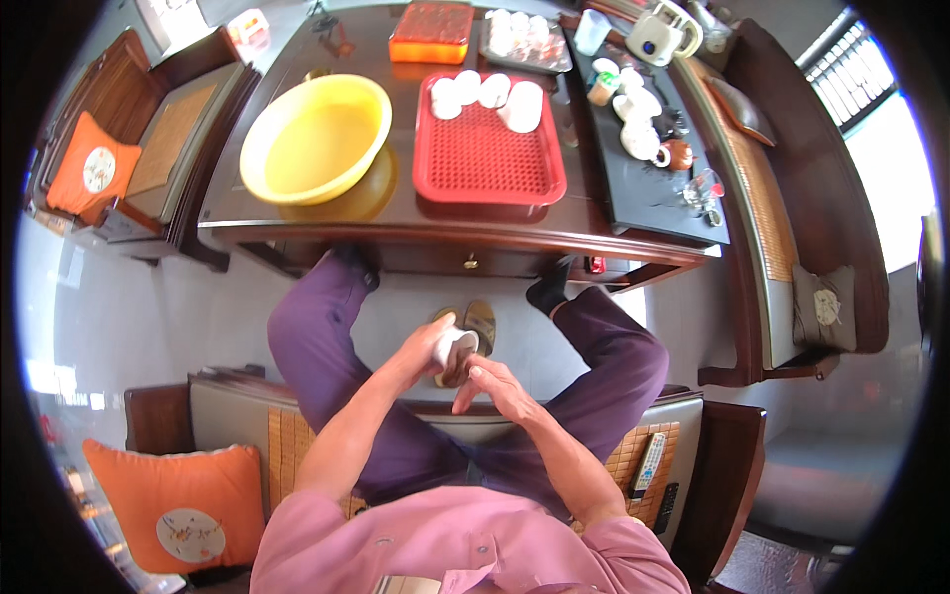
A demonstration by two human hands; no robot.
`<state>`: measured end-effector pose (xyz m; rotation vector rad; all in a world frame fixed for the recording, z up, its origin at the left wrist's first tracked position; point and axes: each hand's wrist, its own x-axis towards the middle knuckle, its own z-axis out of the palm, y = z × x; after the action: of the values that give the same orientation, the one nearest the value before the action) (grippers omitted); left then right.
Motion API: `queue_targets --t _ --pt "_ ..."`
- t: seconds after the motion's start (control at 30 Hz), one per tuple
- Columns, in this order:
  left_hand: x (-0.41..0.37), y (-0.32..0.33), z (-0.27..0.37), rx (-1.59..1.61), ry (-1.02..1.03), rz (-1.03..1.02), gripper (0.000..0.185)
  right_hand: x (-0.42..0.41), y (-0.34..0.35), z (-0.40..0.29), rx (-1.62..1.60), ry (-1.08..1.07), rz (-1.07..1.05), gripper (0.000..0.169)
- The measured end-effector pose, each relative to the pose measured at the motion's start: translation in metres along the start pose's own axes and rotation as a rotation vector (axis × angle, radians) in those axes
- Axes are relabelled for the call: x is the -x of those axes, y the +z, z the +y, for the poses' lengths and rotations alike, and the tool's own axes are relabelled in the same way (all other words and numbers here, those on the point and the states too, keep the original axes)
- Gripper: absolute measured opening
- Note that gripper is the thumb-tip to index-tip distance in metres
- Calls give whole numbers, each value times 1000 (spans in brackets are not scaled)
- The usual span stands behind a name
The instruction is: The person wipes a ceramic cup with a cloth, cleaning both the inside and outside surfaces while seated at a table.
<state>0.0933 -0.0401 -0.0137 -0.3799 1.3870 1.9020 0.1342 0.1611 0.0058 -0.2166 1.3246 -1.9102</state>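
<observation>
Between my knees, my left hand (424, 349) is closed around a small white cup (454, 344), its mouth turned to the right. My right hand (496, 384) holds a brown cloth (459, 365) against the cup's rim. On the wooden table (326, 227) before me stand a yellow plastic basin (319, 141) with liquid in it and a red perforated tray (486, 160). White cups (467, 87) stand at the tray's far end, beside a larger white vessel (524, 108).
A black tea tray (631, 194) at the right bears a white teapot (640, 139), a brown teapot (678, 155) and glassware (701, 191). Behind stand an orange box (430, 33) and a tray of white cups (525, 41). Remote controls (649, 466) lie on the seat beside me.
</observation>
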Motion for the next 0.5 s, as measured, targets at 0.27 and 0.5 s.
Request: queue_targets --t 0.27,0.5 --pt "4 4 8 287 -147 -173 59 -2 21 -24 1044 -246 170 22" --pt "-5 9 -8 232 26 28 48 -13 39 -5 1110 -201 355 23"
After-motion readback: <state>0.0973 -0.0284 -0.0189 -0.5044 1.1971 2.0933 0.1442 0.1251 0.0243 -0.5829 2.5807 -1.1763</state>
